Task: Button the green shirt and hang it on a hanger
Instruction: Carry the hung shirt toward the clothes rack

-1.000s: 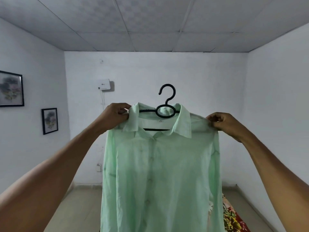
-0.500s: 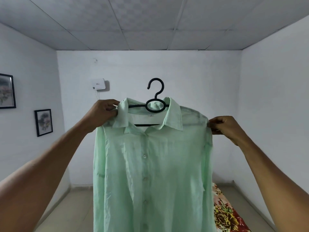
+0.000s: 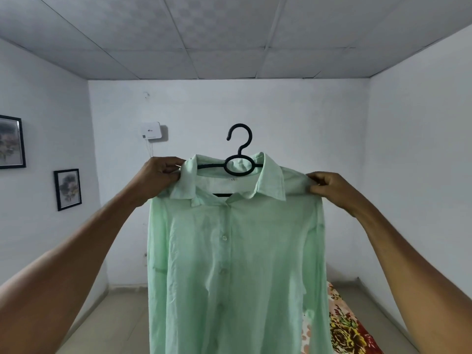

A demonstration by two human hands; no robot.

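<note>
Overhead, tiled ceiling (image 3: 229,34); white walls (image 3: 255,111).

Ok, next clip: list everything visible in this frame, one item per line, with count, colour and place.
green shirt: one, pale green, held up at centre, front buttoned
hanger: one, black, inside the shirt's collar, hook free above it
framed pictures: two, black frames, left wall
wall box: one, white, back wall left of the hanger
floral fabric: one, red and yellow, lower right behind the shirt
left hand: one, gripping the shirt's left shoulder
right hand: one, pinching the shirt's right shoulder
</note>
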